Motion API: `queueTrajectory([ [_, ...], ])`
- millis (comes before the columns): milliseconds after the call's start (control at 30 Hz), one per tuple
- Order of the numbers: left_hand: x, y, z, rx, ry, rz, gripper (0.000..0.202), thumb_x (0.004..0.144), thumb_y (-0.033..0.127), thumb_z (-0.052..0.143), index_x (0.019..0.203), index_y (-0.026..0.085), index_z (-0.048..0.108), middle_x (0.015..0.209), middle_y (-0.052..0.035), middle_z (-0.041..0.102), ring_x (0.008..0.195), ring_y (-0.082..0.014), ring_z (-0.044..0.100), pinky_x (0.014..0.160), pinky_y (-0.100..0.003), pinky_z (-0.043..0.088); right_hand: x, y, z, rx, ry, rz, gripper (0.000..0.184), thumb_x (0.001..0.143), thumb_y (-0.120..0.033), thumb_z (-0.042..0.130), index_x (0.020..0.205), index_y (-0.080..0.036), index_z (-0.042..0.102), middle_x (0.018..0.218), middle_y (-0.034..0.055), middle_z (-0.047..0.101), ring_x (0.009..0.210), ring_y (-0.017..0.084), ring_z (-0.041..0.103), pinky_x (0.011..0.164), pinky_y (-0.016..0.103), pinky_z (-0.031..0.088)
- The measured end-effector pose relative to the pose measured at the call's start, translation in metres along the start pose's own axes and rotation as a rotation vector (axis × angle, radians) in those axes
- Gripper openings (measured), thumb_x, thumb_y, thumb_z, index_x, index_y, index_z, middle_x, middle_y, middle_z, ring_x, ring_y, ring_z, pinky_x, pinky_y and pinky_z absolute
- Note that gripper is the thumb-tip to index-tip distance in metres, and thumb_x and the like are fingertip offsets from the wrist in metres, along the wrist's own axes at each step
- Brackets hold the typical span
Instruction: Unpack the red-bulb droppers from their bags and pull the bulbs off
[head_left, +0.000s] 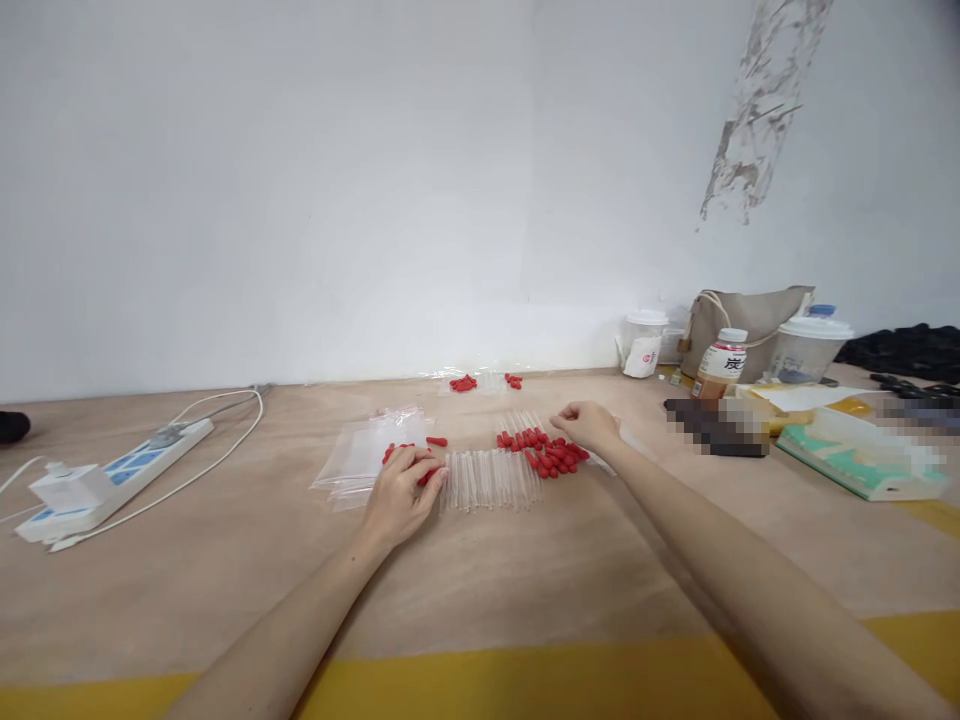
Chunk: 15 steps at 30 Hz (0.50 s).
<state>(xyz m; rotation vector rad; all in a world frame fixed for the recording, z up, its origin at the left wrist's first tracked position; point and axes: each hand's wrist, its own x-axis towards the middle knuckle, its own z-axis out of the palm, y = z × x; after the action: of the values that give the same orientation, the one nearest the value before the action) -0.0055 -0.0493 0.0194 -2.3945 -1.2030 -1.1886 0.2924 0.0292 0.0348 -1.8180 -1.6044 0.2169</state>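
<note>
My left hand (401, 495) is curled over a small pile of red rubber bulbs (427, 477), with one bulb between its fingers and thumb. Beside its thumb lies a row of thin clear tubes (491, 480). A loose red bulb (436, 441) rests just above the fingers. Stacked clear plastic bags (352, 455) lie to the left, partly under the hand. At the right, my right hand (589, 425) has its fingertips pinched together; what they hold, if anything, is too small to tell. Below it are several clear tubes with red bulbs (555, 458) on their ends.
By the wall, a clear bag (487, 382) has red bulbs at both ends. A white power strip (112, 480) with cables lies at left. To the right stand a paper cup (643, 345), a drink bottle (720, 367), a beige bag (757, 315), a plastic cup (808, 352) and a green-white box (862, 455).
</note>
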Motion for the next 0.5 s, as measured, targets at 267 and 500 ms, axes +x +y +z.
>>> queueTrajectory([
  [267, -0.001, -0.006, -0.006, 0.005, 0.012, -0.042, 0.016, 0.081, 0.025, 0.050, 0.084, 0.020, 0.065, 0.086, -0.0048, 0.057, 0.083, -0.0166, 0.053, 0.079, -0.035, 0.043, 0.000, -0.031, 0.025, -0.315, -0.068, -0.062, 0.030, 0.063, -0.048, 0.055, 0.058, -0.020, 0.063, 0.067, 0.0076, 0.064, 0.075, 0.026, 0.056, 0.078, 0.047, 0.027],
  [500, -0.001, -0.006, -0.005, 0.010, 0.034, -0.060, 0.016, 0.080, 0.026, 0.051, 0.082, 0.021, 0.066, 0.085, -0.0047, 0.057, 0.083, -0.0172, 0.052, 0.077, -0.035, 0.043, -0.008, -0.046, 0.034, -0.396, -0.046, -0.043, 0.020, 0.066, -0.031, 0.054, 0.071, -0.014, 0.064, 0.077, 0.0118, 0.064, 0.081, 0.026, 0.056, 0.077, 0.042, 0.026],
])
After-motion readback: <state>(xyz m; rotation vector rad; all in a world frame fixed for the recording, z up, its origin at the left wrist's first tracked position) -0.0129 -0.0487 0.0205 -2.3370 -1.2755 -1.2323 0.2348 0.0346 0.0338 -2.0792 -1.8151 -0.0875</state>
